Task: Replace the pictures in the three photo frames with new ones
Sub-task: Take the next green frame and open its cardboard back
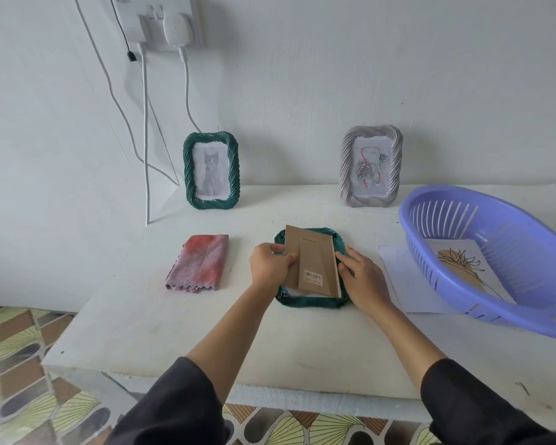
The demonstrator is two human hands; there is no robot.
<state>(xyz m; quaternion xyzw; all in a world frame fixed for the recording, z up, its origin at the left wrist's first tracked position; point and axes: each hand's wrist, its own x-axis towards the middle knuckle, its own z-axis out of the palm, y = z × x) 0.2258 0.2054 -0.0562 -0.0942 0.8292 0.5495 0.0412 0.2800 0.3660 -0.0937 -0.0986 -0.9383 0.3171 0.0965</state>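
A dark green frame [312, 301] lies face down in the middle of the white table. Its brown cardboard backing [312, 261], with a barcode sticker, sits tilted and partly lifted out of the frame. My left hand [268, 266] grips the backing's left edge. My right hand [361, 276] presses on the backing's right edge and the frame rim. A second green frame [211, 170] with a cat drawing stands at the back left. A grey frame [371, 166] with a rose drawing stands at the back right. A flower picture [463, 263] lies in the purple basket [507, 216].
A folded pink cloth [199, 263] lies left of the face-down frame. White paper sheets [402, 277] poke out from under the basket. Charger cables [145, 130] hang down the wall to the table's back left corner. The front table edge [206, 385] is close to me.
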